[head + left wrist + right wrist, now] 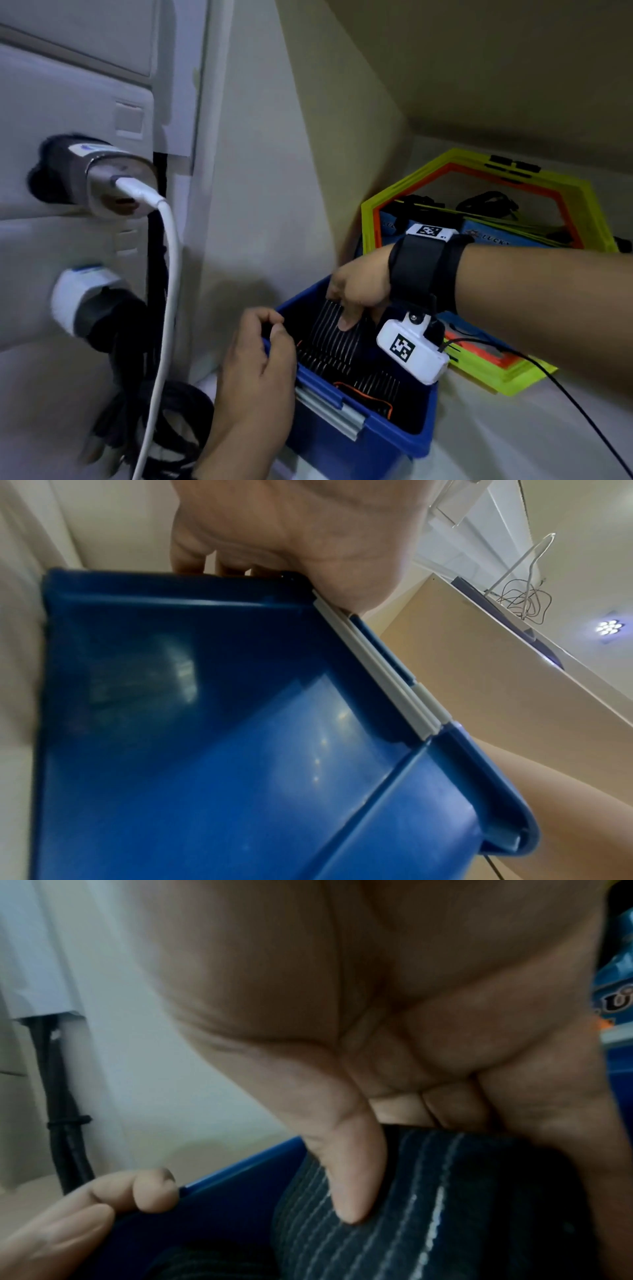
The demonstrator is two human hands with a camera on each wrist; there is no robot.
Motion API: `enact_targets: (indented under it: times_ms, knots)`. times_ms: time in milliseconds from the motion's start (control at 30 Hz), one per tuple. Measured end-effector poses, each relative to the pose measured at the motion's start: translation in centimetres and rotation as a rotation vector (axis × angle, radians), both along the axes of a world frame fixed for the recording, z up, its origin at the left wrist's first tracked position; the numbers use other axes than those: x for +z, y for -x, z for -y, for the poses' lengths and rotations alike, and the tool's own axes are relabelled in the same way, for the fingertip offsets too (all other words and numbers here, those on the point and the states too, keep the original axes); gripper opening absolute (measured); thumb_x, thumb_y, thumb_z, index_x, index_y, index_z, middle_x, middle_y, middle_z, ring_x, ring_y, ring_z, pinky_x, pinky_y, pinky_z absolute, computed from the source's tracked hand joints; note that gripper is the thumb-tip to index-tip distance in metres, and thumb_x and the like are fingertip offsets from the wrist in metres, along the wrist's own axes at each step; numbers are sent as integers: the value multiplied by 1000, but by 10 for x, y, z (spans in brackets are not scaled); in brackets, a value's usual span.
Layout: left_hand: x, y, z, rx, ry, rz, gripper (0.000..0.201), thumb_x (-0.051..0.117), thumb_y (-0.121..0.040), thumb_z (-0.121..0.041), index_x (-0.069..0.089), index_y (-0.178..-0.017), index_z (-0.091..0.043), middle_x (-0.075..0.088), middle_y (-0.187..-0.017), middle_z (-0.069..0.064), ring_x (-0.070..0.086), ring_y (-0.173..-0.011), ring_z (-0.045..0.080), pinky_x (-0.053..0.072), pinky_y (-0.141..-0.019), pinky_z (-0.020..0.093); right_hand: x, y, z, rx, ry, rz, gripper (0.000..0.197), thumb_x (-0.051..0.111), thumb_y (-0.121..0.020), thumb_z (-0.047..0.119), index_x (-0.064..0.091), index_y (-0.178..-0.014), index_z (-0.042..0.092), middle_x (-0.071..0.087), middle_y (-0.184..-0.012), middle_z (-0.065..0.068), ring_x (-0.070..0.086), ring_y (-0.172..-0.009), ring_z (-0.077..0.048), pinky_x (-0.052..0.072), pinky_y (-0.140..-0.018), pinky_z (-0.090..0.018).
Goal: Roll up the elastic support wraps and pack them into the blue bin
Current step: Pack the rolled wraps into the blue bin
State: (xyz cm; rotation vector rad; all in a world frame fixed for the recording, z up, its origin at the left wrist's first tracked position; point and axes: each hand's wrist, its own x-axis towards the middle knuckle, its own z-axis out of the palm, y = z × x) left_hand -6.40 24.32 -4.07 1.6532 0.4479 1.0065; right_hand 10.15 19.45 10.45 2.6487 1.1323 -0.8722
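Observation:
The blue bin (359, 442) (205, 750) (240, 1172) stands on a pale surface by the wall. My left hand (274, 334) (274, 534) grips its near-left rim, fingers curled over the edge. My right hand (342, 308) (394, 1123) reaches into the bin from the right and pinches a black ribbed wrap with thin white stripes (329, 339) (428, 1204), thumb pressed on its face. Another dark wrap with an orange edge (373, 390) lies lower in the bin. How far the held wrap is rolled is hidden.
Yellow and orange hexagonal frames (479, 192) lean behind the bin over blue boxes and black straps. On the left wall, plugs and a white cable (168, 274) hang down to a tangle of black cables (171, 411). A black wire (548, 377) trails right.

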Motion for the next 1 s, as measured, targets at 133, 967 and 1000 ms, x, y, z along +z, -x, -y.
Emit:
enact_targets:
  times_ms: [133,967,1000]
  knots:
    - [0,0,-1,-12,8,10,9,41,-95,-39,50,-95,-41,54,-71,-3,50,-66,18,41,-59,36,-10,-6,-7,-16,47,3,40,66,-91,0,52,-124,-18,58,-124,-39,66,-92,-45,58,-75,-45]
    - [-5,-2,-3,-12,-37,47,10,41,-94,-39,50,-94,-43,55,-72,-3,51,-66,19,44,-60,36,-32,-9,-23,-33,-12,129,27,80,-82,12,65,-103,4,63,-69,-9,61,-59,-17,55,-55,-27]
    - [-6,-2,-3,-13,-40,48,10,41,-94,-39,50,-94,-43,55,-72,-3,51,-66,19,44,-60,36,-32,-8,-22,-34,-22,102,24,79,-82,9,64,-101,6,61,-65,-8,60,-56,-15,53,-52,-25]
